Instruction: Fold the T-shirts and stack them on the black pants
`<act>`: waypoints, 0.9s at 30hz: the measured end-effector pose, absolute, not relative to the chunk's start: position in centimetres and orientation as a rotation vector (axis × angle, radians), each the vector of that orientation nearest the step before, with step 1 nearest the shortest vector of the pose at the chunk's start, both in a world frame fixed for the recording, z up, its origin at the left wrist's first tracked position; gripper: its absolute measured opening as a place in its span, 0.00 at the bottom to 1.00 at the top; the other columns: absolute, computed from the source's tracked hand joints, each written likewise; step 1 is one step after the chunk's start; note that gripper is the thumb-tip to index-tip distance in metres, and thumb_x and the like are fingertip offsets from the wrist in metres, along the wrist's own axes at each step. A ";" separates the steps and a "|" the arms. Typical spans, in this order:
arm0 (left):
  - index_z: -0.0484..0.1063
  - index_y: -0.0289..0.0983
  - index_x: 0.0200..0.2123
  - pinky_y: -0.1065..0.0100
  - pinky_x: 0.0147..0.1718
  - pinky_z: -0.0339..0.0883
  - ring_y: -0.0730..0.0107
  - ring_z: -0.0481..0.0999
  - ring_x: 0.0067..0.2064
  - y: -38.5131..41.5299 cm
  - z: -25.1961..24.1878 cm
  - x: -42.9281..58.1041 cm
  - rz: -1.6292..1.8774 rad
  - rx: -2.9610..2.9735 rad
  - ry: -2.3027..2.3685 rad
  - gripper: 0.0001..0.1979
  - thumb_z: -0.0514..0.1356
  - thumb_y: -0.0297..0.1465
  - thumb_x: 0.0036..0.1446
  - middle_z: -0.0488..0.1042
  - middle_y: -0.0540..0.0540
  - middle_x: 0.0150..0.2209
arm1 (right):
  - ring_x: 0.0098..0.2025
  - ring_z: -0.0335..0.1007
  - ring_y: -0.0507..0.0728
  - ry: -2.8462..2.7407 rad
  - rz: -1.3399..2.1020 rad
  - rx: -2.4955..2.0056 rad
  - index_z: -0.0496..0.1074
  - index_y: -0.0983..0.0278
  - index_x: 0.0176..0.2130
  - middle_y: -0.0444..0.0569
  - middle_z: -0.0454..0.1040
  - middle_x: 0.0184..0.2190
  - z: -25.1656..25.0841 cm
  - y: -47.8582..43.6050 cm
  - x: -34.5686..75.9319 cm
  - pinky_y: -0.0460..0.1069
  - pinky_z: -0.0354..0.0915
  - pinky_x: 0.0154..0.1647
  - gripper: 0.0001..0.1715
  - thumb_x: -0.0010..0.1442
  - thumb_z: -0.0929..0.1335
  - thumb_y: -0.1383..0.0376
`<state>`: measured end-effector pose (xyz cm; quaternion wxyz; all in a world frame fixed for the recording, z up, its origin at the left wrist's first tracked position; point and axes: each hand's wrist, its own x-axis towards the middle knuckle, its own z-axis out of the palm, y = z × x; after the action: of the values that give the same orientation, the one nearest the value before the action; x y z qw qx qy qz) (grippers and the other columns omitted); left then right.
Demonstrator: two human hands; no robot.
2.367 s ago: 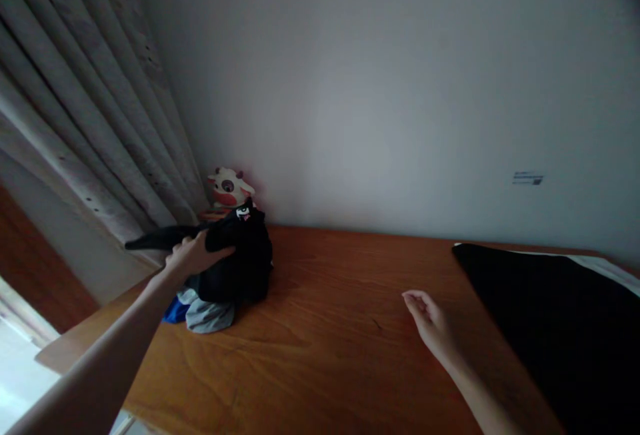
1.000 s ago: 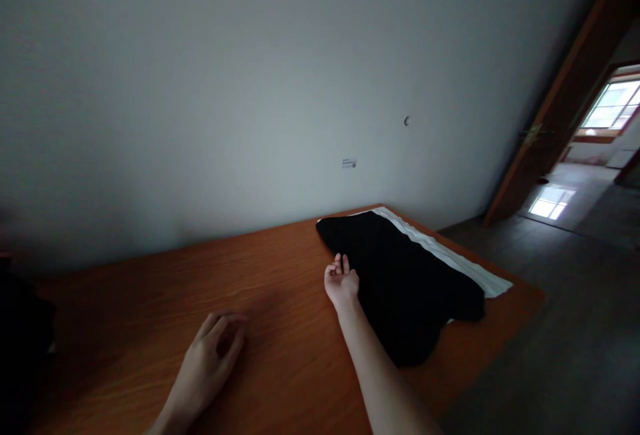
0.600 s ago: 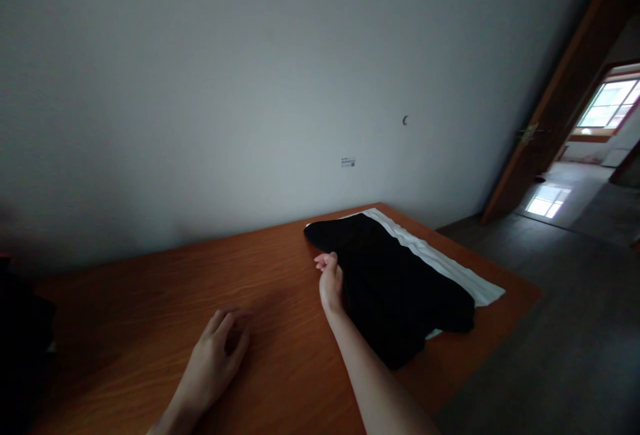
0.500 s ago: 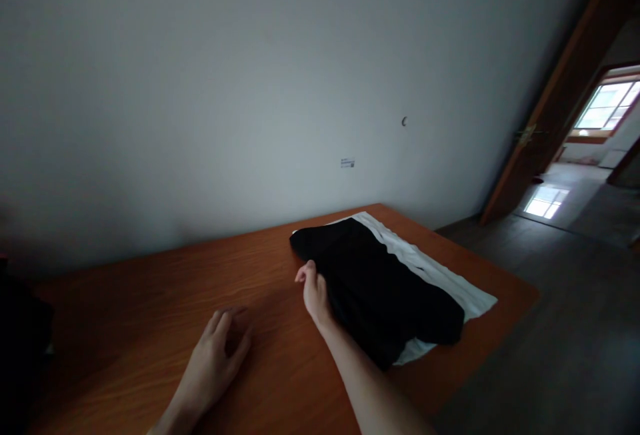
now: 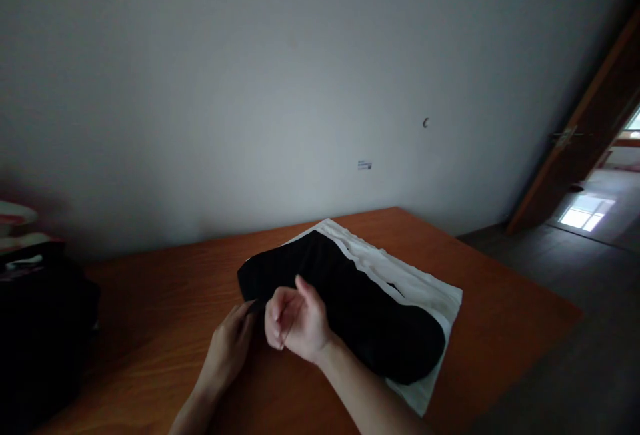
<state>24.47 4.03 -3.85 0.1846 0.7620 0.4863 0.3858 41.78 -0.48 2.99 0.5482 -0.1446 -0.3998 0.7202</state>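
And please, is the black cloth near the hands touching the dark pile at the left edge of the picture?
Apart. In the head view, a wide strip of the wooden table shows between the black cloth and the dark pile.

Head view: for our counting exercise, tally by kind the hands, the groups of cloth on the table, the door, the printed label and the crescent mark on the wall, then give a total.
Hands: 2 (left hand, right hand)
Cloth groups: 2 (black-and-white cloth, dark heap; separate pieces can't be counted)
Door: 1
Printed label: 1
Crescent mark: 1
Total: 7
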 end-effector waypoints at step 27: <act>0.71 0.40 0.56 0.53 0.49 0.72 0.48 0.78 0.50 2.4 -2.6 25.1 1.237 1.968 1.232 0.35 0.69 0.45 0.44 0.79 0.40 0.51 | 0.42 0.78 0.55 -2.061 0.702 -0.815 0.81 0.58 0.42 0.46 0.82 0.41 2.3 0.2 44.6 0.48 0.69 0.48 0.10 0.65 0.70 0.58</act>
<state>25.06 2.41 -2.55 0.2525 0.7237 0.4532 0.4550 44.63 0.24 2.32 0.3972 -0.3217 -0.8136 0.2773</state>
